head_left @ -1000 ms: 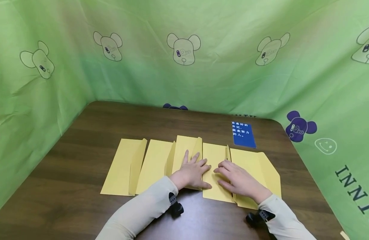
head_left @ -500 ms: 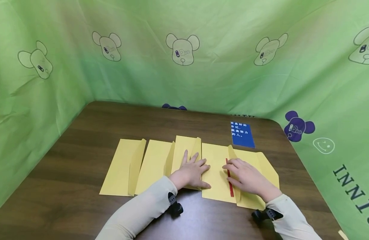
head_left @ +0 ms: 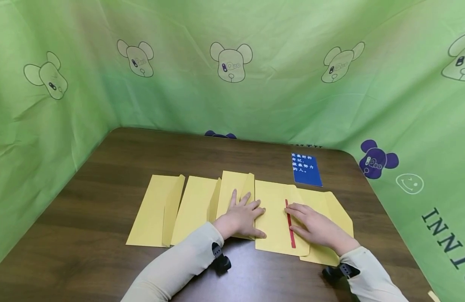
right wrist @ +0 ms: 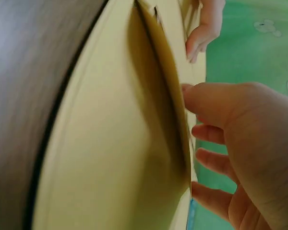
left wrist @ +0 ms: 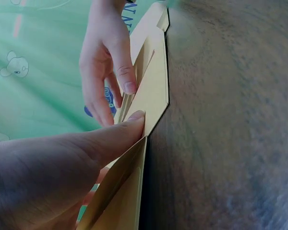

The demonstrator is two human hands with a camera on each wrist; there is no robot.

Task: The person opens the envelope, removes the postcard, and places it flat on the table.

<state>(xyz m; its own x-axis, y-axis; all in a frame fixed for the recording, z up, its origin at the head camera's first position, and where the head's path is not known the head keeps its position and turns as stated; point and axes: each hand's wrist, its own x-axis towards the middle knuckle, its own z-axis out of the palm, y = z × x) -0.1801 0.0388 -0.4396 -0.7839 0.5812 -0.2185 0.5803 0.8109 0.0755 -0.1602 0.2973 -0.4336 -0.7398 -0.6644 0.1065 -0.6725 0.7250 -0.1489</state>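
Pale sleeves (head_left: 176, 264) reach over the brown bench (head_left: 270, 281), where five yellow envelopes (head_left: 151, 214) lie in a row. The left hand (head_left: 243, 216) rests with fingers spread across the third envelope (head_left: 232, 182) and the edge of the fourth envelope (head_left: 270, 222). The right hand (head_left: 317, 225), fingers parted and slightly bent, is at the fourth's unfolded flap (head_left: 301, 248), fingertips at its red strip (head_left: 291, 237). Farther back, a blue card (head_left: 308, 173) lies before green cloth (head_left: 232, 107).
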